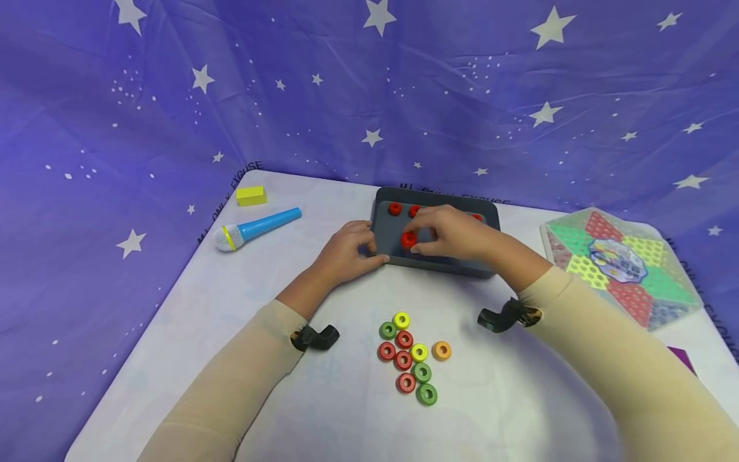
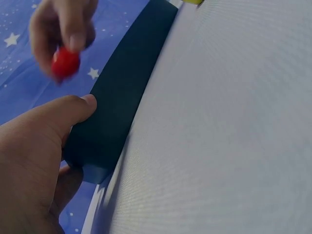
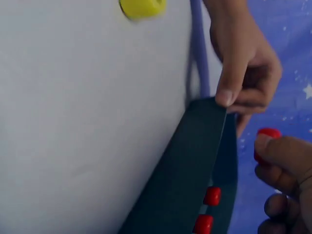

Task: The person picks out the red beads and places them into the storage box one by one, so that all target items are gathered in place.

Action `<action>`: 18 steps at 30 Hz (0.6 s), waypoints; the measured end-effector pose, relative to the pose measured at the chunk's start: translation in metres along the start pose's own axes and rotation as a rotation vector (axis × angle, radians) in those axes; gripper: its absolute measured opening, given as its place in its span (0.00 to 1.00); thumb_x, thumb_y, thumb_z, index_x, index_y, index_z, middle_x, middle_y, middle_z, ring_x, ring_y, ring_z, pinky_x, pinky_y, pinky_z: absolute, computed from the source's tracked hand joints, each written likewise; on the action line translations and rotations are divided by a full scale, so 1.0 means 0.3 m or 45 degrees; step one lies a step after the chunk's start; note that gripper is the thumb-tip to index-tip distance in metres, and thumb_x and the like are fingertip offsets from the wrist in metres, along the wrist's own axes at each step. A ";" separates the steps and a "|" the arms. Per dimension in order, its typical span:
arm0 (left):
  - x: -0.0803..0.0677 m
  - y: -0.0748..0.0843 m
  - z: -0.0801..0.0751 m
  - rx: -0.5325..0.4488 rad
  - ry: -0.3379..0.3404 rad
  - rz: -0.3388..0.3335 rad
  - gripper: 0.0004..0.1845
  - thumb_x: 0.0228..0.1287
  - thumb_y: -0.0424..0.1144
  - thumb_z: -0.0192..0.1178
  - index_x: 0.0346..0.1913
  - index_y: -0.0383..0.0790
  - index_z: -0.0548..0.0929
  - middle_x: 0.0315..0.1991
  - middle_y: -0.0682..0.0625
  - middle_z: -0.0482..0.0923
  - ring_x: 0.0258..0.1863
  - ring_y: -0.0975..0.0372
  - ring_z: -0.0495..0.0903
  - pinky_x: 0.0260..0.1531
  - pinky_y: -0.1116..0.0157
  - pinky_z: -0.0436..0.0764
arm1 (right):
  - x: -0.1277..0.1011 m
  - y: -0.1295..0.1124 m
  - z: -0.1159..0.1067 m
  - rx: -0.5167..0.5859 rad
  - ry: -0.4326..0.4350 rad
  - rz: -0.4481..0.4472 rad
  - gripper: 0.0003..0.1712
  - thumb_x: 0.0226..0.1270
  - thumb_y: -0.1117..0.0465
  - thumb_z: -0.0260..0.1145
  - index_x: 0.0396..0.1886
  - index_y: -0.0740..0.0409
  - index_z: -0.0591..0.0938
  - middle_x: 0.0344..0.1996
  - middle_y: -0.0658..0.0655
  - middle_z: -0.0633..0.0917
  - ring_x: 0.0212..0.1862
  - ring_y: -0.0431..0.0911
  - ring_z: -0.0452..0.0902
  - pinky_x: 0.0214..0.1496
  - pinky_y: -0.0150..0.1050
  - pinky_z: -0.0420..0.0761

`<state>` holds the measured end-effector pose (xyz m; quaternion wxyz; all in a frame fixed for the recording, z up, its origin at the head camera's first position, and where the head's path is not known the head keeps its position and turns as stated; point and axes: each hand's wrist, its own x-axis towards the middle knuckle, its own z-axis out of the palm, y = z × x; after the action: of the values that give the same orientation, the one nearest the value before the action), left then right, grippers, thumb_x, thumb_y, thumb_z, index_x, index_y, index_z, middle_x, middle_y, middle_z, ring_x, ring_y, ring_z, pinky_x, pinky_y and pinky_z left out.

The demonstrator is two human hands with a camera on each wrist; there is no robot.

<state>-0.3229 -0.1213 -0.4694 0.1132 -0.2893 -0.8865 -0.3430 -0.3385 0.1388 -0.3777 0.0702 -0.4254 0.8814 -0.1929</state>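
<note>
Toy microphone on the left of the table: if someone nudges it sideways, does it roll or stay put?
The toy microphone lies on its side with a round blue handle and a ball head, so it would probably roll, likely in a curve since the head is wider. It looks like hollow plastic, so probably light and rigid. The smooth white table should offer little grip.

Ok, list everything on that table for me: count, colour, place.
tray: one, dark grey, far middle of the table
rings in tray: at least three red visible, others hidden by the hand
held ring: one, red, over the tray
loose rings: ten; four red, three green, two yellow, one orange; near middle
toy microphone: one, blue and silver, far left
block: one, yellow, far left
game board: one, multicoloured, right
table: one, white
left hand: grips the tray's left corner
right hand: pinches the held ring
</note>
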 end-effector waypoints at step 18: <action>-0.005 0.003 -0.005 -0.041 0.004 0.011 0.17 0.58 0.48 0.76 0.25 0.45 0.79 0.33 0.54 0.76 0.69 0.55 0.72 0.71 0.58 0.70 | 0.241 0.114 0.074 -0.340 -0.189 0.322 0.16 0.66 0.55 0.72 0.51 0.52 0.86 0.44 0.51 0.85 0.43 0.47 0.79 0.48 0.46 0.83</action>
<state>-0.3213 -0.1224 -0.4685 0.1115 -0.2943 -0.8794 -0.3573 -0.4024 0.0956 -0.4088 0.1014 -0.3297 0.9381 -0.0320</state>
